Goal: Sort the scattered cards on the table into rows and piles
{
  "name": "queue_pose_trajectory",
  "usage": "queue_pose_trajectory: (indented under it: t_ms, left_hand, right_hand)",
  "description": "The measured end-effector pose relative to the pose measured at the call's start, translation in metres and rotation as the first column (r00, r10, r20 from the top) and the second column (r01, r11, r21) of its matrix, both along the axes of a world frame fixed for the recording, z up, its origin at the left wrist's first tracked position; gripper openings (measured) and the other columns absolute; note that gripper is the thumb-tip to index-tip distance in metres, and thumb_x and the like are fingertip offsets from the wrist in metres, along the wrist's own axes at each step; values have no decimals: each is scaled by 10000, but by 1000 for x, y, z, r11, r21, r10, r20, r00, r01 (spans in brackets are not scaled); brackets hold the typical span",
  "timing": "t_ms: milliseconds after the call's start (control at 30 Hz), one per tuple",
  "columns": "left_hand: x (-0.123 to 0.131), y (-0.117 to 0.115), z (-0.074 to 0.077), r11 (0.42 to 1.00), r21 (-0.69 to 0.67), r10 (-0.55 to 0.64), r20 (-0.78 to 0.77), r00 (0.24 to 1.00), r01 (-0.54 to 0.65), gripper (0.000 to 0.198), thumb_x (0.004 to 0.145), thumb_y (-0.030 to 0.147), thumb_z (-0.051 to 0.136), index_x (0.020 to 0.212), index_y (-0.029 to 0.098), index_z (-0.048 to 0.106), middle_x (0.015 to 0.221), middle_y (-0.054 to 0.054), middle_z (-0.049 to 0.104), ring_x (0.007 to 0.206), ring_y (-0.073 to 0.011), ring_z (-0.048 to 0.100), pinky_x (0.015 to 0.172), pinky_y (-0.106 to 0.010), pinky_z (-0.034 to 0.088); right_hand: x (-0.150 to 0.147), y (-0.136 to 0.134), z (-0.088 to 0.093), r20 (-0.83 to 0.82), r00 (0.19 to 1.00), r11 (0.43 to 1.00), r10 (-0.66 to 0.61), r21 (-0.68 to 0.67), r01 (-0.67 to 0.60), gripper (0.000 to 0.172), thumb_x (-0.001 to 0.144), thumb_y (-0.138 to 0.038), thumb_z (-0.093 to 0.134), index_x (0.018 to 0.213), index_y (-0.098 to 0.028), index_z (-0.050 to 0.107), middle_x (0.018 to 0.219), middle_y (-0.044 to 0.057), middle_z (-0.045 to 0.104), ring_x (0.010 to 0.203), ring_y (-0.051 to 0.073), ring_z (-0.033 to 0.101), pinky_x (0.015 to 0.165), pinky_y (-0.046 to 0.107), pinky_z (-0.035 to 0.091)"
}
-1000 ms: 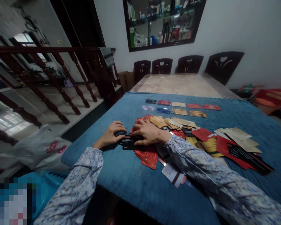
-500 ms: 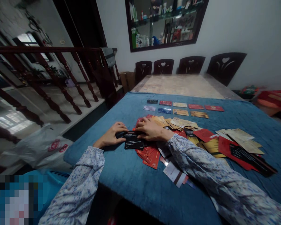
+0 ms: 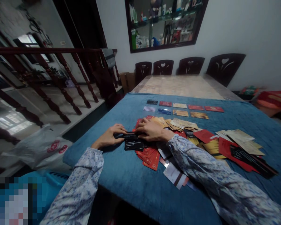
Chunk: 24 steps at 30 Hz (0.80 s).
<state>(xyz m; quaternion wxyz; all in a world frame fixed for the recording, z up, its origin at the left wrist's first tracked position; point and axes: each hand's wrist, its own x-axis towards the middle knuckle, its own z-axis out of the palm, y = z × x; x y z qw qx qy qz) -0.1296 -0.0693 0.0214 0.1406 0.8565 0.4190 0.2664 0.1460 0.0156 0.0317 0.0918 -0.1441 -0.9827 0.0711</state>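
Left hand (image 3: 111, 136) and right hand (image 3: 150, 130) are pinching thin black rectangular cards (image 3: 130, 136) between them, just left of centre frame. Nine multicoloured rectangular cards (image 3: 180, 112) already sit in two tidy rows, upper centre; the messy mixed-colour card heap (image 3: 212, 147), centre-right, looks like what's left.

Four dark wooden chairs (image 3: 198, 65) with heart-shaped cutouts stand in a row beyond the marble-patterned dining table (image 3: 175, 85). Above them, a dark-framed wall cabinet (image 3: 164, 47) holds bottles (image 3: 147, 42) on glass shelves. At left runs a reddish-brown balustrade (image 3: 49, 51) of turned balusters, a grey cloth (image 3: 109, 56) draped over its far end, near a cardboard box (image 3: 128, 82). Below the railing, a white plastic bag (image 3: 42, 147) with red print lies near a blue plastic tub (image 3: 53, 179).
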Motion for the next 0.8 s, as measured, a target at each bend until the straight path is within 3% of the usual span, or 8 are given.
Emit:
queue_pose_trajectory:
  t_ms: [200,400,633,800]
  left_hand:
    - [-6,6,-5,999,40,-15,85,996,12,131,877,307,764,966,244,836,966,-75,819,1051,-249,706,1090,-503,509]
    - [-6,12,-9,993,93,50,184,982,-68,158,902,342,733,909,224,838,865,-78,810,943,-233,711,998,-456,558]
    - [0,18,-12,977,146,115,238,965,-152,169,919,279,676,913,213,832,860,-70,798,942,-226,710,888,-385,599]
    - [1,19,-13,968,169,141,238,961,-183,167,903,237,666,930,203,828,890,-81,784,934,-218,709,869,-376,608]
  right_hand:
    - [-1,-6,0,-22,1000,999,-14,45,14,359,934,-339,641,1252,-209,745,1208,129,725,1159,307,489,919,440,395]
    - [-9,-8,-8,-77,986,986,-150,57,154,278,983,-276,582,1187,-213,759,1150,120,749,1136,288,504,885,407,355]
    - [-13,-7,-13,-137,959,964,-249,55,258,175,994,-214,570,950,-193,738,962,97,746,986,244,531,800,357,344]
    - [-11,-4,-13,-181,944,959,-275,19,283,161,996,-204,569,941,-185,720,932,84,738,953,228,546,809,332,376]
